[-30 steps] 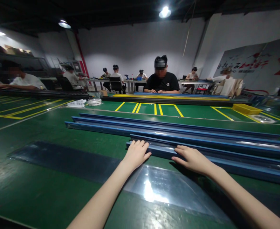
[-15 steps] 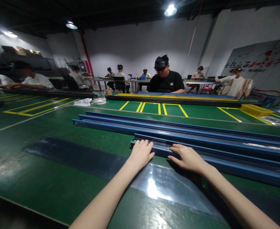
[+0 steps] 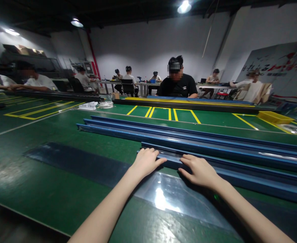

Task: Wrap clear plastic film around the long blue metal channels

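Note:
Two long blue channel rails lie side by side on the green table. My left hand (image 3: 147,162) rests on the left end of the nearer blue rail (image 3: 173,163), fingers reaching over its front wall and thumb stretched out to the right. Further along that rail, my right hand (image 3: 200,170) touches it with fingers spread over the front wall and thumb apart, low on the near side. Something clear and shiny shows inside the channel between my hands. Under my wrists a clear plastic sheet (image 3: 175,194) lies flat, reflecting light. The farther blue rail (image 3: 128,133) extends further left.
A dark flat strip (image 3: 80,163) lies left of my left arm. Across the green table (image 3: 49,206) are yellow and black rails (image 3: 178,104), a yellow tray (image 3: 274,118) and a coiled white roll (image 3: 106,105). A person in black (image 3: 177,84) sits opposite; several others sit further back.
My left thumb has stretched out to the right over the rail's edge, and my left hand has shifted slightly left. My right hand has barely moved. The view has tilted a little.

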Available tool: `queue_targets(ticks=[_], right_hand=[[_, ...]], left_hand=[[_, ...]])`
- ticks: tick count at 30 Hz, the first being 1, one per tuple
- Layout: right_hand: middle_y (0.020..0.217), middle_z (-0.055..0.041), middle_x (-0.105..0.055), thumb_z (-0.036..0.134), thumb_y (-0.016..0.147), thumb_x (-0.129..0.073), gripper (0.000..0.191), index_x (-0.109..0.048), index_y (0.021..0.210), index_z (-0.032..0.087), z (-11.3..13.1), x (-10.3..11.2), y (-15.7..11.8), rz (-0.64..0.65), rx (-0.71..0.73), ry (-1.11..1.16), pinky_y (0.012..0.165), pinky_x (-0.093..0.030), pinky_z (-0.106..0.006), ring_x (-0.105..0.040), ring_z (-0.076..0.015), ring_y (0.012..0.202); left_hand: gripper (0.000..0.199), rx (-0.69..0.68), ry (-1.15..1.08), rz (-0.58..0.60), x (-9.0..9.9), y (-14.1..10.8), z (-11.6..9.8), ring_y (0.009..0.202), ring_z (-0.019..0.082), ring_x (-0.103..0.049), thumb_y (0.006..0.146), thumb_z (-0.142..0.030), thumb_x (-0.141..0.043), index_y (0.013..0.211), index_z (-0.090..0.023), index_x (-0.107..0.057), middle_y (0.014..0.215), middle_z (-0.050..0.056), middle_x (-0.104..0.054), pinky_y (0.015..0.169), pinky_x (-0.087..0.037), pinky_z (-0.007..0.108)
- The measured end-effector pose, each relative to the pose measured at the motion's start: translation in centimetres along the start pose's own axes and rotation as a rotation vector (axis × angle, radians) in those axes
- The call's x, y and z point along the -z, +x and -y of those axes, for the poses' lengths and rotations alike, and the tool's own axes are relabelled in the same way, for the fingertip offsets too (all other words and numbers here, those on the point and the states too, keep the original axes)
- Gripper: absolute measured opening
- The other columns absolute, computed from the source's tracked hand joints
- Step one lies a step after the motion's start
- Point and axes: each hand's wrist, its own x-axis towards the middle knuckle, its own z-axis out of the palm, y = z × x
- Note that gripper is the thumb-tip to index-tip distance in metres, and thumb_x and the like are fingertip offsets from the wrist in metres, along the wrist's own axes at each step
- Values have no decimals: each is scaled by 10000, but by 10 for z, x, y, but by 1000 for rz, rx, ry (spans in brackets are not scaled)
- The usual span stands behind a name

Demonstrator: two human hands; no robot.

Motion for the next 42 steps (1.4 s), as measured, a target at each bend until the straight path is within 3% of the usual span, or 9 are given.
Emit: queue_targets(ticks=[10,18,25,29,34,38,42], right_hand=[[861,-67,-578,318,818,-388,209,-541,851,179,-1,-4,-2,-31,27,-95,636,-359,-257,-535,-180,785],[845,-70,-578,312,815,-389,205,-543,828,178,1,-2,-2,-25,20,-91,626,-355,-259,-531,-178,775],[870,-79,-587,319,821,-375,227,-547,862,176,3,-4,-2,-24,6,-97,644,-376,-267,-538,-191,805],[956,-100,-595,357,817,-396,284,-556,949,163,-2,2,-4,-7,28,33,708,-401,-288,-546,-205,872],[951,-64,-604,395,836,-377,297,-547,979,198,-23,26,-17,-105,-17,266,722,-421,-279,-559,-169,823],[893,-66,-604,416,854,-326,331,-574,881,200,-56,35,-40,-176,-157,168,729,-428,-304,-553,-182,813],[929,-88,-601,382,858,-290,358,-593,891,193,-101,26,-75,-240,-223,76,818,-415,-337,-542,-204,890]], left_hand=[[412,73,22,48,6,2,17,831,188,-597,894,-360,-269,854,-172,-634,885,65,-642,733,-417,285],[407,114,23,43,4,3,25,844,193,-592,888,-331,-264,832,-165,-632,876,70,-649,731,-414,285],[354,252,108,-12,7,2,36,870,226,-577,867,-362,-314,857,-174,-613,866,79,-658,718,-406,314],[339,301,130,-29,8,3,40,888,214,-566,864,-355,-316,869,-183,-608,907,66,-654,729,-400,299],[364,321,155,-28,7,3,39,863,216,-567,868,-350,-296,797,-169,-603,871,77,-643,715,-405,297],[328,300,172,-54,6,2,38,846,211,-560,867,-322,-305,813,-161,-586,876,82,-617,715,-405,297],[257,266,217,-153,3,3,31,883,212,-520,860,-292,-338,883,-163,-559,916,87,-572,751,-395,303]])
